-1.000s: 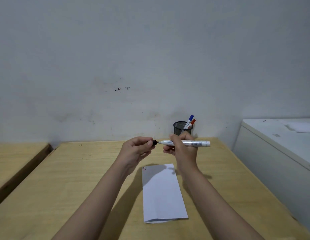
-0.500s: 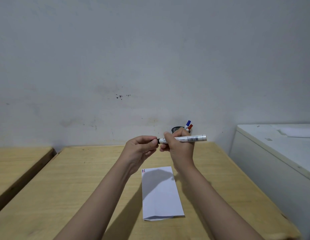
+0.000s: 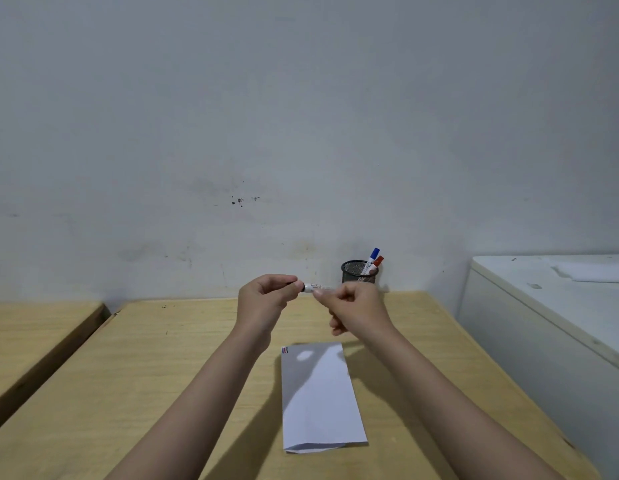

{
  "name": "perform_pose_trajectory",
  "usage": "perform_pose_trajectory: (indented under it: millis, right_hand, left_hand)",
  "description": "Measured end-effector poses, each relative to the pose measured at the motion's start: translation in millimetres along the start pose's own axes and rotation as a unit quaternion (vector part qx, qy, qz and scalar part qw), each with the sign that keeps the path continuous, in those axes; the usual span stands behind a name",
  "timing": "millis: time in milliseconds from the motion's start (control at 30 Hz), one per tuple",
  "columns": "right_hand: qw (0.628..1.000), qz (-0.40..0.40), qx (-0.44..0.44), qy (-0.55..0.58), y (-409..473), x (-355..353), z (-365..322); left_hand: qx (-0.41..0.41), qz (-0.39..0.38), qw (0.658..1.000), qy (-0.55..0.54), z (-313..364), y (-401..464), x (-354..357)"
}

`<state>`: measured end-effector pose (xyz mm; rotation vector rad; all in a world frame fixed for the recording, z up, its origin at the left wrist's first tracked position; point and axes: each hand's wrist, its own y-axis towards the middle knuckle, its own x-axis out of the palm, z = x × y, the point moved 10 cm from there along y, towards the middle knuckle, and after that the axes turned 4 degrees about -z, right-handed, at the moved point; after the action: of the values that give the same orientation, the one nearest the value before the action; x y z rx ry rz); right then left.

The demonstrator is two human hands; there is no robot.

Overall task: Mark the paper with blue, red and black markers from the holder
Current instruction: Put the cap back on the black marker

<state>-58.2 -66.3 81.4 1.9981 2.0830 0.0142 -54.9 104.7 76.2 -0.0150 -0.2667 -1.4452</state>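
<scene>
Both hands are raised above the wooden table [image 3: 162, 375], holding a white-bodied marker [image 3: 314, 287] level between them. My left hand [image 3: 266, 301] pinches its black cap end; the cap is mostly hidden in the fingers. My right hand [image 3: 355, 311] grips the barrel, and most of the barrel is hidden in the fist. A folded white paper [image 3: 318, 400] lies below the hands, with small blue, red and dark strokes at its top left corner [image 3: 285, 349]. A black mesh holder [image 3: 359, 271] stands by the wall, holding a blue-capped marker [image 3: 374, 255] and a red-capped marker [image 3: 378, 262].
A white cabinet [image 3: 550, 306] with a sheet on top stands right of the table. A second wooden table [image 3: 34, 334] sits to the left across a narrow gap. A grey wall closes off the back.
The bare black tip seen a second ago is now covered; my hands have come together on the marker. My right hand has turned so the barrel no longer sticks out to the right.
</scene>
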Motion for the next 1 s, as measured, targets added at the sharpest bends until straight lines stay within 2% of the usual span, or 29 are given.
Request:
perform_pose_trajectory:
  millis: [67,133,267,367,467,567,633,800,1000]
  right_hand:
    - [0.981,0.062,-0.118,-0.14,3,-16,-26]
    - [0.956,0.043,-0.18,-0.228,8,-13,-38]
    - [0.943,-0.029,-0.209,-0.258,22,-6,-35]
    - [0.942,0.012,-0.241,-0.235,34,-29,-38]
    - [0.949,0.115,-0.249,-0.154,58,-79,-46]
    - [0.932,0.221,-0.255,-0.13,84,-127,-52]
    - [0.928,0.263,-0.237,-0.114,102,-147,-47]
    - [0.93,0.275,-0.207,-0.132,137,-151,-14]
    - [0.944,0.228,-0.142,-0.193,162,-131,40]
  left_hand:
    - [0.0,0.001,1.0,0.015,1,4,3]
    - [0.008,-0.004,1.0,0.03,3,10,8]
    - [0.027,-0.018,0.998,0.051,8,24,23]
    - [0.03,-0.027,0.996,0.073,5,40,35]
    - [0.035,-0.012,0.992,0.123,-8,65,45]
    - [0.051,-0.008,0.982,0.184,-28,93,63]
    - [0.06,-0.016,0.971,0.229,-42,109,79]
    - [0.089,-0.059,0.931,0.349,-72,139,119]
    - [0.085,-0.036,0.904,0.418,-91,158,129]
